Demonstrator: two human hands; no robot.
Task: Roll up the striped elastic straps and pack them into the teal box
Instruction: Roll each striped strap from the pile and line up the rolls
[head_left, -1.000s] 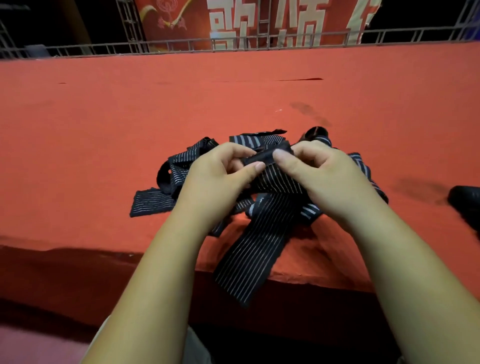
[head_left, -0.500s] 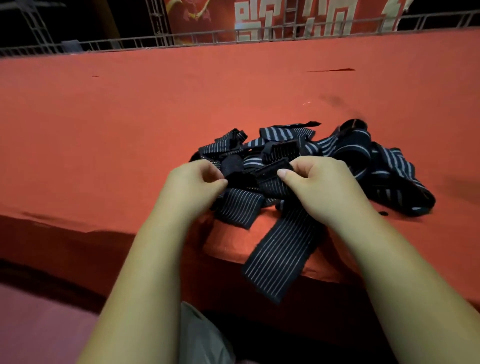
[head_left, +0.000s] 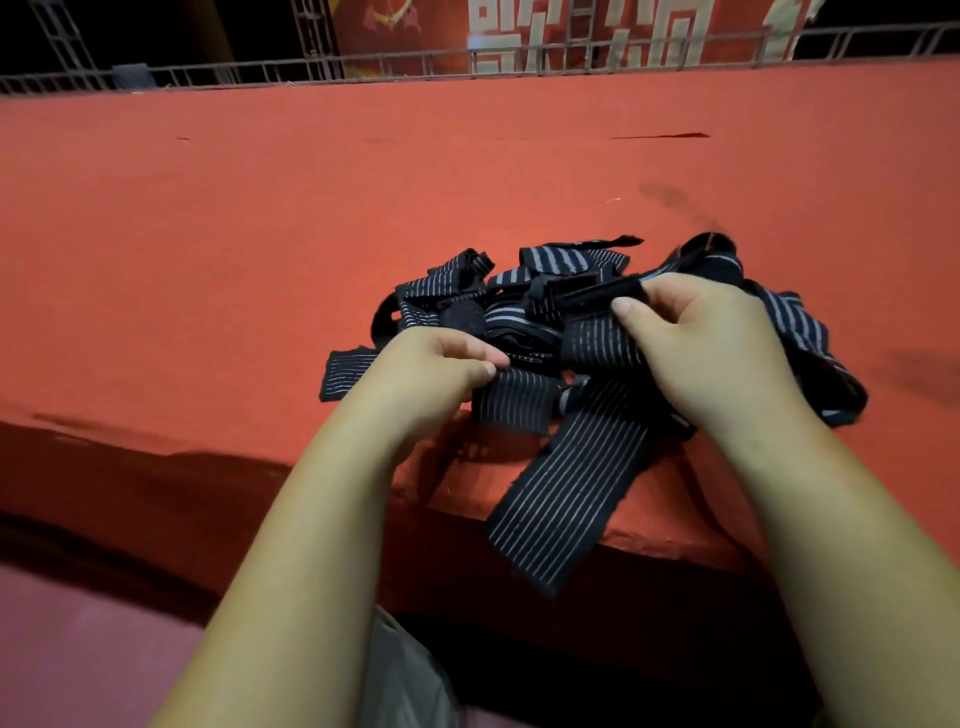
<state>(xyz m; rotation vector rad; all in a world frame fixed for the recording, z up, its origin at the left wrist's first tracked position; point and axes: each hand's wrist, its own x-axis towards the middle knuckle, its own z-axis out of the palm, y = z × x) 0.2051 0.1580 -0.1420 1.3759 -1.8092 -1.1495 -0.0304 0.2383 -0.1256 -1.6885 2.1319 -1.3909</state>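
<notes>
Left hand (head_left: 441, 364), right hand (head_left: 696, 338) curled; both pinching straps (head_left: 566, 493).

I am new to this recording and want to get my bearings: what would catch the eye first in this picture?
A tangled pile of striped straps lies on the red table, near its front edge, with one strap end hanging over that edge. Both hands are in the pile: the left hand grips it on the near left, and the right hand pinches a dark strap tip on the upper right.
</notes>
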